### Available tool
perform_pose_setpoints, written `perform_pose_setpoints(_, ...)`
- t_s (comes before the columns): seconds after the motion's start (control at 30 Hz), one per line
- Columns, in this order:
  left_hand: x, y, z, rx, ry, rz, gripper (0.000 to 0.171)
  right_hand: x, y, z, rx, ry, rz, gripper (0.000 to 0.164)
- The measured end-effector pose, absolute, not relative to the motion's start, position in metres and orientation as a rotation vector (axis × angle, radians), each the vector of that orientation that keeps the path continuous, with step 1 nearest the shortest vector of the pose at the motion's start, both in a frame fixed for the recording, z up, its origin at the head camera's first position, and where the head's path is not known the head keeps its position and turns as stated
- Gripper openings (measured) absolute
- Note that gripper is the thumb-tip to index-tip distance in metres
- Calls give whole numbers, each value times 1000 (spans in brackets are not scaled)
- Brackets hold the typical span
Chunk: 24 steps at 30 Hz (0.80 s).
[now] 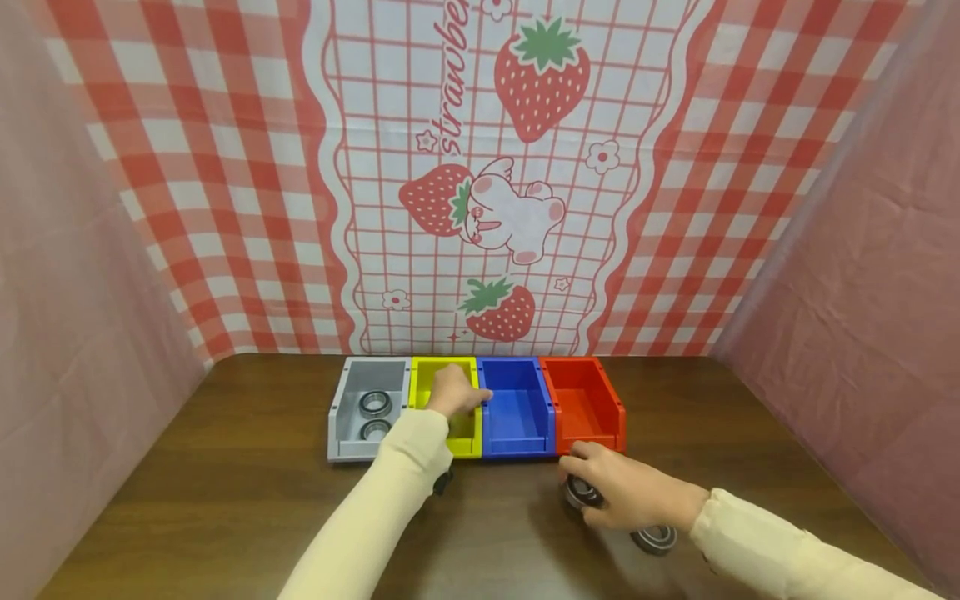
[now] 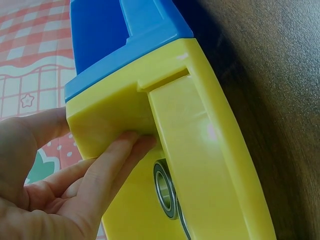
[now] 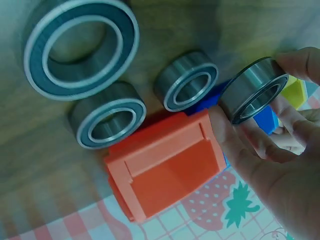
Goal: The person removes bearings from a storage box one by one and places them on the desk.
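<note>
My left hand (image 1: 453,392) reaches into the yellow bin (image 2: 215,150). In the left wrist view its fingers stretch along the inside of the side wall, and the thumb lies by that wall's outer edge. A ball bearing (image 2: 172,192) stands against the front lip inside this bin, with the edge of another beside it. My right hand (image 1: 630,487) pinches a bearing (image 3: 247,90) between thumb and fingers in front of the red bin (image 3: 165,160). Under that wrist, a large bearing (image 3: 129,45) and two smaller ones, one near (image 3: 95,97) and one farther (image 3: 179,72), show on the table.
A grey bin (image 1: 341,417) holding two bearings (image 1: 375,394) stands left of the yellow one. The blue bin (image 1: 517,408) sits between yellow and red. Behind the row hangs a strawberry-printed cloth (image 1: 502,208); pink cloth (image 1: 847,250) encloses the sides of the brown table (image 1: 247,492).
</note>
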<state>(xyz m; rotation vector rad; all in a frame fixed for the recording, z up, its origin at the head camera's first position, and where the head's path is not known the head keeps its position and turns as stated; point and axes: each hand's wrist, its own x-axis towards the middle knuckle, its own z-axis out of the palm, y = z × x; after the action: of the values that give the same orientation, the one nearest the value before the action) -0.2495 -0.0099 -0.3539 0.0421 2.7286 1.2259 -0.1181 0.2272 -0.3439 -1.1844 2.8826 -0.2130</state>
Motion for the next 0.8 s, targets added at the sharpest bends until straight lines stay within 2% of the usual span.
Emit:
perform_pose_setpoints(0.57, -250, -7, -358, 37, 2727, 1211, 33, -102, 243, -359, -1116, 2843, -232, 38)
perform_pose_setpoints(0.8, -250, -8, -354, 22, 2714, 1258, 34, -101, 245, -368, -1196, 2875, -261, 39)
